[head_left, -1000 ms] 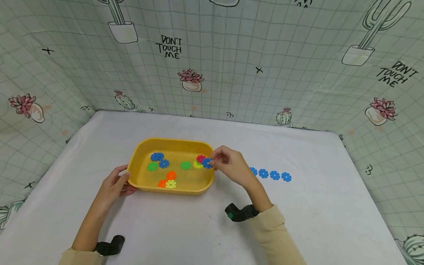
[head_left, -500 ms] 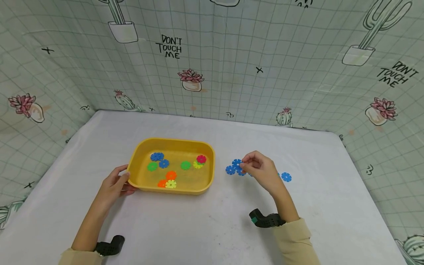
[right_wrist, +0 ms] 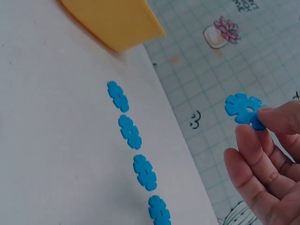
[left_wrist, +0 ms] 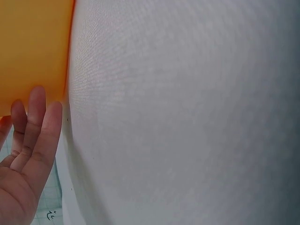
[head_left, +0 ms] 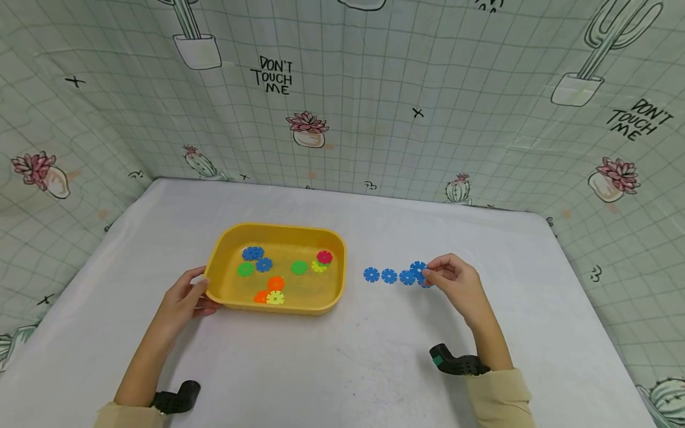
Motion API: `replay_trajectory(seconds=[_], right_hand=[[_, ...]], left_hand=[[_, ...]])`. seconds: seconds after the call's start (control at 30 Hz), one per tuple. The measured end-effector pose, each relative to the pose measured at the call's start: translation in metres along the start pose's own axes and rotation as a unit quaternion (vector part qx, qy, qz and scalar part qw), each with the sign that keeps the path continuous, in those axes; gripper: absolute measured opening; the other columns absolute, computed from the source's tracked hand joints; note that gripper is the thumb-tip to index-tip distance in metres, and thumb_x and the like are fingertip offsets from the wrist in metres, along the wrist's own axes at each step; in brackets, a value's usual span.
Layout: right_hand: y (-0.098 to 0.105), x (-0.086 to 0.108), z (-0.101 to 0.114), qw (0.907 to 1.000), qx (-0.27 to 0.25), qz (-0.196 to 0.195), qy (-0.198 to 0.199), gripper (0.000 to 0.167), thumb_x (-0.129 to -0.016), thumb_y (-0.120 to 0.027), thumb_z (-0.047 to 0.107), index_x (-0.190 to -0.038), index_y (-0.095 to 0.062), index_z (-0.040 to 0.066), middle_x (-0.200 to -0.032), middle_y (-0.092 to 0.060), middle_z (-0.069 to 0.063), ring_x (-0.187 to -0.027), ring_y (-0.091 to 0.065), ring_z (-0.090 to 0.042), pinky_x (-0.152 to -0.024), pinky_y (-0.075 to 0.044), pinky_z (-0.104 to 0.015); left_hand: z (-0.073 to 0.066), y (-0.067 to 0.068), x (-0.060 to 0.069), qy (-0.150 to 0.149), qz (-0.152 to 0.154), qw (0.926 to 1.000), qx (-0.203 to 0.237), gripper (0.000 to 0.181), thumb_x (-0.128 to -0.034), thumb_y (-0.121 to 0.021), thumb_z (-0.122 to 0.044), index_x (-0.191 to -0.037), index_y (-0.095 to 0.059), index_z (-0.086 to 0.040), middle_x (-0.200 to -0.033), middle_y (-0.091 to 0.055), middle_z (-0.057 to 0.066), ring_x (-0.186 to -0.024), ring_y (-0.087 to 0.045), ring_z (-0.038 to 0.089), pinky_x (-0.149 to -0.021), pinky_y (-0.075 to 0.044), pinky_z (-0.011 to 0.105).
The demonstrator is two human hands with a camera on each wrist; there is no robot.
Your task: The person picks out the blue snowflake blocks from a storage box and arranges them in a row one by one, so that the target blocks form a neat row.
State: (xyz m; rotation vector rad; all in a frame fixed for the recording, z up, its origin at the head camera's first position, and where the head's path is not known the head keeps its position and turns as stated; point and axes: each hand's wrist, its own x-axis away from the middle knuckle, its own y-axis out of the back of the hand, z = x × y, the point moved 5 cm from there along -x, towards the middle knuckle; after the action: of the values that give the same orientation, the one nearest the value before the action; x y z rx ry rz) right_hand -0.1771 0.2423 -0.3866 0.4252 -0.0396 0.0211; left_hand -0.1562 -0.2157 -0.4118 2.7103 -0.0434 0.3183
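Observation:
In the head view my right hand (head_left: 459, 288) pinches a blue flower-shaped plastic disc (head_left: 418, 269) between thumb and fingertips. The right wrist view shows this blue disc (right_wrist: 243, 110) lifted off the table, its centre hole visible. Beneath it runs a row of several matching blue discs (head_left: 389, 276), partly hidden by the hand. My left hand (head_left: 184, 297) grips the left end of a yellow plastic tray (head_left: 299, 308), thumb at the rim. From the left wrist, the fingers of my left hand (left_wrist: 30, 150) lie against the tray's outer wall (left_wrist: 37, 47).
Inside the tray lie loose discs: several blue and green ones, orange discs (head_left: 275, 283), a yellow disc (head_left: 275, 297) and a red disc (head_left: 324, 257). A white cloth (head_left: 321, 368) covers the table. Behind it hangs a patterned curtain (head_left: 364, 148).
My right hand has moved rightward from the tray's right end to above the row, carrying the blue disc. The left hand and tray have stayed put.

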Motion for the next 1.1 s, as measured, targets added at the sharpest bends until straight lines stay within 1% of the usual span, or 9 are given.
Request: replay_trajectory(seconds=[0.13,0.27,0.33,0.4,0.5,0.67,0.77,0.93,1.1], right_hand=[[0.014,0.001,-0.022,0.9997,0.002,-0.021,-0.007,0.035,-0.088,-0.064,0.029,-0.104,-0.055,-0.001,-0.090,-0.067,-0.012,-0.078,-0.067,-0.016,-0.077,-0.052,-0.016],[0.029,-0.006,-0.070,0.9987,0.002,-0.050,-0.008,0.050,-0.081,-0.065,0.050,-0.105,-0.057,0.006,-0.090,-0.067,-0.008,-0.079,-0.068,-0.018,-0.077,-0.051,-0.013],[0.037,-0.010,-0.094,0.9974,0.001,-0.071,-0.011,0.058,-0.075,-0.065,0.060,-0.104,-0.058,0.010,-0.089,-0.067,-0.006,-0.078,-0.068,-0.017,-0.076,-0.051,-0.012],[0.044,-0.011,-0.108,0.9961,-0.002,-0.087,-0.015,0.065,-0.070,-0.065,0.065,-0.104,-0.058,0.010,-0.090,-0.066,-0.008,-0.077,-0.068,-0.017,-0.075,-0.053,-0.014],[0.054,-0.008,-0.120,0.9947,-0.010,-0.100,-0.021,0.066,-0.070,-0.066,0.064,-0.105,-0.057,0.009,-0.091,-0.065,-0.009,-0.076,-0.067,-0.016,-0.073,-0.054,-0.015],[0.068,0.002,-0.125,0.9921,-0.001,-0.115,-0.048,0.059,-0.076,-0.066,0.057,-0.107,-0.056,0.007,-0.089,-0.065,0.000,-0.075,-0.066,-0.011,-0.072,-0.053,-0.014],[0.075,0.009,-0.123,0.9901,0.011,-0.120,-0.072,0.051,-0.080,-0.067,0.050,-0.106,-0.057,0.008,-0.086,-0.065,0.005,-0.075,-0.065,-0.008,-0.071,-0.053,-0.012],[0.080,0.020,-0.104,0.9858,0.015,-0.126,-0.111,0.036,-0.085,-0.066,0.037,-0.103,-0.056,0.007,-0.079,-0.062,0.015,-0.072,-0.064,-0.002,-0.069,-0.051,-0.010],[0.083,0.025,-0.089,0.9815,0.027,-0.127,-0.141,0.035,-0.090,-0.062,0.025,-0.108,-0.052,-0.003,-0.075,-0.059,0.018,-0.070,-0.061,0.001,-0.067,-0.051,-0.010]], left_hand=[[0.000,0.000,-0.001,0.002,-0.002,1.0000,-0.004,0.049,-0.1010,-0.036,-0.027,-0.141,-0.029,0.001,-0.090,-0.058,0.007,-0.070,-0.065,0.005,-0.068,-0.056,0.019],[0.000,0.000,-0.001,0.006,-0.003,1.0000,-0.004,0.049,-0.1011,-0.036,-0.027,-0.141,-0.029,0.001,-0.090,-0.058,0.008,-0.070,-0.065,0.005,-0.068,-0.056,0.019],[0.001,0.000,-0.001,0.007,-0.003,1.0000,-0.002,0.049,-0.1011,-0.036,-0.027,-0.141,-0.029,0.001,-0.090,-0.058,0.009,-0.070,-0.065,0.005,-0.068,-0.056,0.019],[0.001,0.000,-0.001,0.007,-0.002,1.0000,-0.001,0.049,-0.1011,-0.036,-0.026,-0.141,-0.028,0.002,-0.090,-0.058,0.010,-0.070,-0.065,0.005,-0.068,-0.056,0.019],[0.002,-0.001,-0.001,0.009,0.000,1.0000,0.002,0.049,-0.1012,-0.036,-0.026,-0.141,-0.028,0.002,-0.091,-0.059,0.011,-0.069,-0.065,0.004,-0.068,-0.056,0.019],[0.001,0.000,-0.001,0.005,-0.002,1.0000,-0.001,0.049,-0.1011,-0.036,-0.026,-0.141,-0.028,0.002,-0.089,-0.058,0.007,-0.069,-0.065,0.005,-0.068,-0.056,0.019],[0.000,0.000,-0.001,0.003,-0.004,1.0000,-0.003,0.049,-0.1010,-0.036,-0.027,-0.140,-0.029,0.002,-0.088,-0.058,0.006,-0.069,-0.065,0.006,-0.068,-0.056,0.019],[0.000,0.000,-0.001,0.004,-0.004,1.0000,-0.003,0.049,-0.1010,-0.036,-0.027,-0.140,-0.029,0.002,-0.087,-0.058,0.005,-0.069,-0.065,0.005,-0.068,-0.056,0.019],[0.001,0.000,-0.001,0.003,-0.005,1.0000,-0.002,0.049,-0.1010,-0.036,-0.027,-0.140,-0.029,0.002,-0.087,-0.058,0.005,-0.069,-0.065,0.005,-0.068,-0.056,0.019]])
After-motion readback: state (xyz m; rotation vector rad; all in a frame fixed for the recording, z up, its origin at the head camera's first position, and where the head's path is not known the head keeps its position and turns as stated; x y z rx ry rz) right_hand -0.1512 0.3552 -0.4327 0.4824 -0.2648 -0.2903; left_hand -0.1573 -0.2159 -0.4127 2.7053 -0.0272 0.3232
